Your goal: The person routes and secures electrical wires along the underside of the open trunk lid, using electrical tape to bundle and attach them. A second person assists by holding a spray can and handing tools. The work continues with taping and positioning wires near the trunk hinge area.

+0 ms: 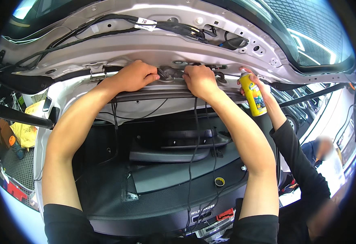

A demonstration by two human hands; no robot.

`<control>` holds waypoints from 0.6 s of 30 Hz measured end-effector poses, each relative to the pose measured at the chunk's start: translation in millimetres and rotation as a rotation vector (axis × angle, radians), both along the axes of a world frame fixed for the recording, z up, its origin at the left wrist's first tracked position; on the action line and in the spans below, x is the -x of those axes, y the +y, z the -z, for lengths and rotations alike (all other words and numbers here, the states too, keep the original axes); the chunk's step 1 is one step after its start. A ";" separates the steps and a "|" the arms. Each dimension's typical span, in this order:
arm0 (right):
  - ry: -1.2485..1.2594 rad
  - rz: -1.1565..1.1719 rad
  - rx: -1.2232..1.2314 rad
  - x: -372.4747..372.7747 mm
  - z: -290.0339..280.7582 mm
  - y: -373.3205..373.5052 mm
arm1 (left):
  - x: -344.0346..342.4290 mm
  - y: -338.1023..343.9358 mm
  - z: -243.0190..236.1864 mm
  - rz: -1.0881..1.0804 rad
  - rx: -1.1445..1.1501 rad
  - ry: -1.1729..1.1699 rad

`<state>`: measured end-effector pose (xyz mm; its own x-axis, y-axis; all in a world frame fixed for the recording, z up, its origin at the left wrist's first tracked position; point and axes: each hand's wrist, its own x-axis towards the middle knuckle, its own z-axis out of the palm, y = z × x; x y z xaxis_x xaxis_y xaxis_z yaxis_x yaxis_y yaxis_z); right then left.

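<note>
Both my arms reach up to the edge of a raised silver car tailgate (117, 55). My left hand (138, 76) is closed, thumb and fingers pinching dark cabling. A short dark grey wiring harness, seemingly in a rubber sleeve (171, 73), spans the gap between my hands. My right hand (201, 81) is curled closed on the sleeve's other end; its fingertips are hidden. To the right, a co-worker's hand (263, 88) holds a yellow spray can (253, 97) tilted, with a finger at its nozzle, apart from my hands.
Black cables (195, 134) hang down into the boot. Dark trim pieces (178, 146) and a tape roll (219, 181) lie inside. A wiring bundle (174, 28) runs along the tailgate above. A black strut (19, 114) stands at left; another person (314, 152) is at right.
</note>
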<state>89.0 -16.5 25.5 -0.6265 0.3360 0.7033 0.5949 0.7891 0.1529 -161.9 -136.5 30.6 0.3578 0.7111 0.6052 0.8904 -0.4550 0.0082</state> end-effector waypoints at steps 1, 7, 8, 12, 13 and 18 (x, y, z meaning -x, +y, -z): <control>-0.049 0.004 -0.066 1.6 0.8 2.1 | -0.7 0.8 0.1 -0.001 -0.006 0.003; -0.445 0.066 -0.241 9.8 -28.2 -7.6 | 0.8 1.8 -0.8 0.006 -0.026 0.037; -0.437 0.086 -0.250 8.1 -27.0 -7.9 | -0.9 1.4 -1.7 -0.005 -0.009 0.036; -0.353 0.098 -0.256 4.0 -17.1 2.9 | 2.1 -2.8 -4.5 0.013 0.006 0.051; -0.331 0.100 -0.271 1.1 -14.4 3.5 | 3.5 -2.3 -4.7 0.012 0.018 0.052; -0.248 0.074 -0.349 -8.0 -6.8 5.7 | 4.7 -0.9 -6.0 -0.027 0.031 0.066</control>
<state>97.0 -10.7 32.2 -0.7738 0.1554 0.6140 0.5597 0.6216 0.5480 -166.6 -137.4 36.6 0.3771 0.7390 0.5582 0.9013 -0.4317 -0.0374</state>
